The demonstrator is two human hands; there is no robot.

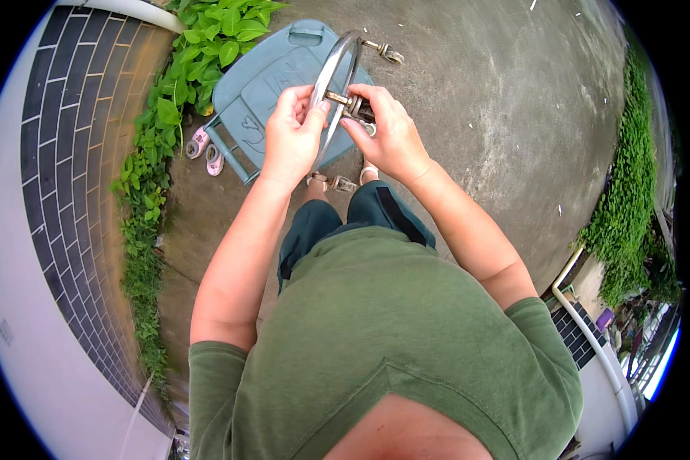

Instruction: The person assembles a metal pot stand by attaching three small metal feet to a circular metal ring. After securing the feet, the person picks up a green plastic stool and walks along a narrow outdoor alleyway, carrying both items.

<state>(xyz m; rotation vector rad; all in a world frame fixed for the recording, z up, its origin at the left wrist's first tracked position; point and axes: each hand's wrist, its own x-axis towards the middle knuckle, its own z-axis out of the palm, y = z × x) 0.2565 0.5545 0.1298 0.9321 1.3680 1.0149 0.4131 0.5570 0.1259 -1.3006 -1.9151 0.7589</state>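
Held upright in front of me is a metal ring with small caster wheels on bolts. My left hand is closed on the ring's left side, its thumb near the base of the middle caster's bolt. My right hand has its fingers wrapped round the middle caster wheel, which they partly hide. Another caster wheel sticks out from the ring's far end. A third caster wheel shows at its near end, by my feet.
A blue-green plastic chair stands just beyond my hands to the left. Pink shoes sit beside it on the concrete ground. Leafy plants line a dark tiled wall at left. More greenery grows at right, near a white pipe.
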